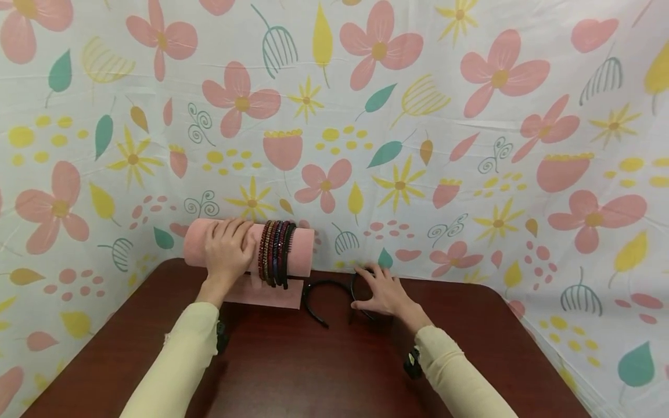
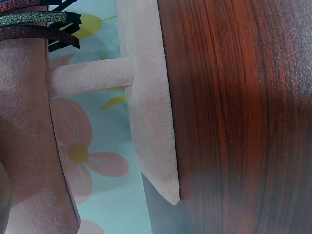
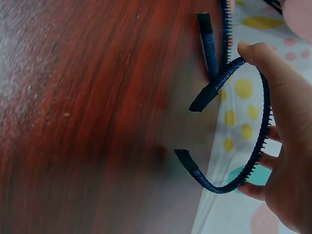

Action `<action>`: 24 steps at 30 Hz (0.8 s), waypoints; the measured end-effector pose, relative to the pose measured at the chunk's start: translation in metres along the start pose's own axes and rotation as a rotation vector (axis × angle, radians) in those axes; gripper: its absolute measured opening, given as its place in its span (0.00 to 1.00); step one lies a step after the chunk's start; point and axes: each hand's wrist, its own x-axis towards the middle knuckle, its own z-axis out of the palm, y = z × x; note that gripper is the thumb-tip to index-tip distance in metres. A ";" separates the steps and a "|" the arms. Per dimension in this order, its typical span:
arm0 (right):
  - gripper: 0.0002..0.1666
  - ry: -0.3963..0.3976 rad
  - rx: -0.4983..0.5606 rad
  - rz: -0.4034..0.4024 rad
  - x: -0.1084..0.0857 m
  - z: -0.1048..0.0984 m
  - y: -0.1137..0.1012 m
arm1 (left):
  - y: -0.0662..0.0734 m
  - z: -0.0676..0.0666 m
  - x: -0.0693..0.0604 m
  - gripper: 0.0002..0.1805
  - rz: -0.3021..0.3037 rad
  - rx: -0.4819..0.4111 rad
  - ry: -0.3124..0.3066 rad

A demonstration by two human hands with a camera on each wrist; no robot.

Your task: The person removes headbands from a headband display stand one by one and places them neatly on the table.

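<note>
My left hand grips the left part of a pink, plush-covered headband holder, with its fingers over the top of the roll. Several glittery headbands in dark red, brown, blue and black sit side by side around the roll, right of that hand. My right hand holds a dark blue, toothed headband between thumb and fingers, its two ends pointing away from the palm. Left of it, a second dark headband is on the table. In the left wrist view, only a sliver of the left hand shows.
The holder's post joins the roll to a flat pink base on the dark reddish wooden table. A white cloth with flower and leaf prints hangs close behind the table's back edge.
</note>
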 end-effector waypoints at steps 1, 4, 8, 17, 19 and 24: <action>0.55 -0.008 0.006 0.009 0.000 0.001 0.002 | 0.000 0.000 0.000 0.21 0.002 0.001 0.004; 0.54 -0.021 0.019 0.042 -0.002 0.002 0.005 | 0.000 0.000 0.001 0.21 0.009 0.006 0.007; 0.53 -0.045 0.026 0.061 -0.002 0.004 0.009 | 0.000 -0.001 0.001 0.22 0.007 0.011 0.003; 0.53 -0.084 0.027 0.070 -0.002 0.010 0.015 | -0.001 0.000 0.000 0.21 0.001 0.007 0.002; 0.53 -0.086 0.030 0.070 -0.002 0.011 0.015 | -0.001 0.000 -0.001 0.21 -0.001 0.005 0.001; 0.53 -0.116 0.027 0.096 -0.004 0.012 0.016 | -0.001 0.000 -0.001 0.20 0.000 0.000 0.005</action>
